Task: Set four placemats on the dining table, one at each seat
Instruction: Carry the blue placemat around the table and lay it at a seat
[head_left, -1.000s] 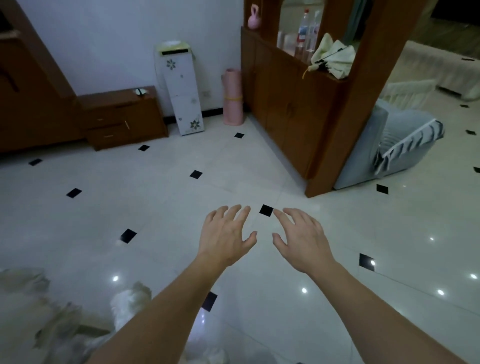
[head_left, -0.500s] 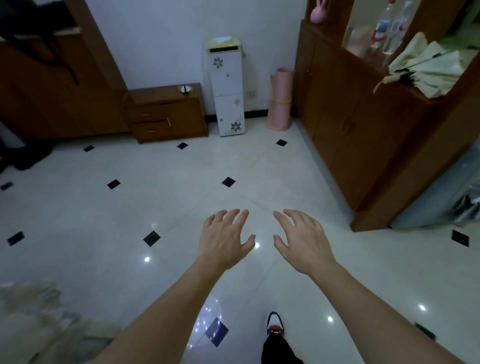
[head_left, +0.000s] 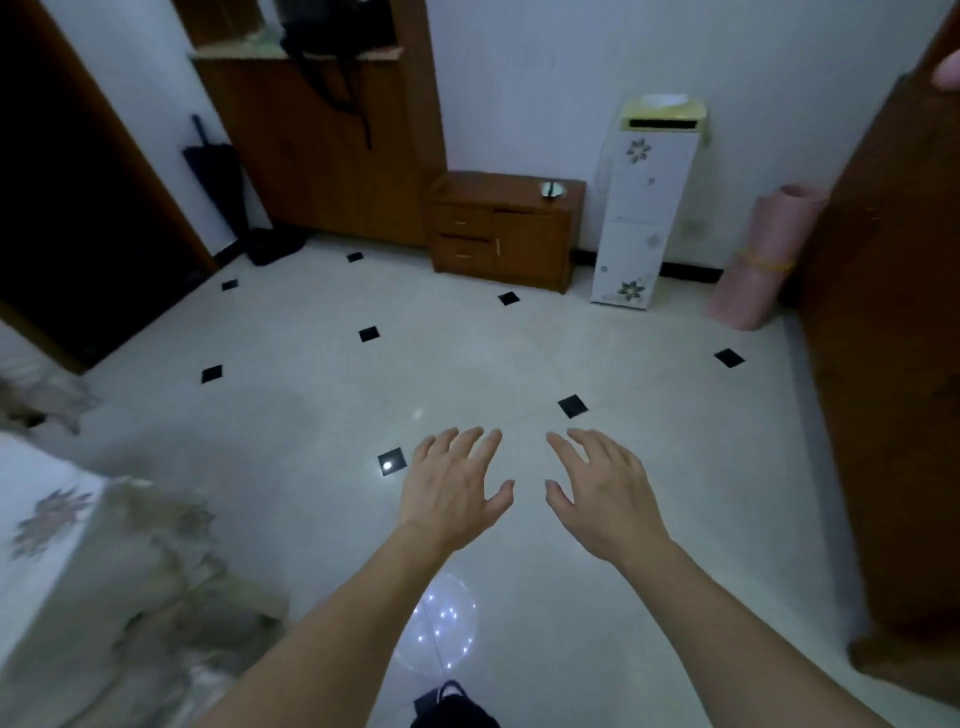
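Observation:
My left hand (head_left: 453, 486) and my right hand (head_left: 602, 493) are held out side by side over the tiled floor, palms down, fingers spread, with nothing in either. At the lower left a surface draped in a white floral cloth (head_left: 47, 514) shows, blurred; it may be the dining table. No placemat is visible anywhere in the head view.
A low wooden drawer cabinet (head_left: 501, 231) stands against the far wall beside a white floral water dispenser (head_left: 641, 208) and a rolled pink mat (head_left: 761, 260). A tall wooden cabinet (head_left: 893, 338) runs along the right. A dark doorway (head_left: 67, 208) opens at left.
The view has swung left: the right-hand cabinet and grey sofa slid out of frame, and the doorway and cloth-covered surface came in. Both hands kept their open pose.

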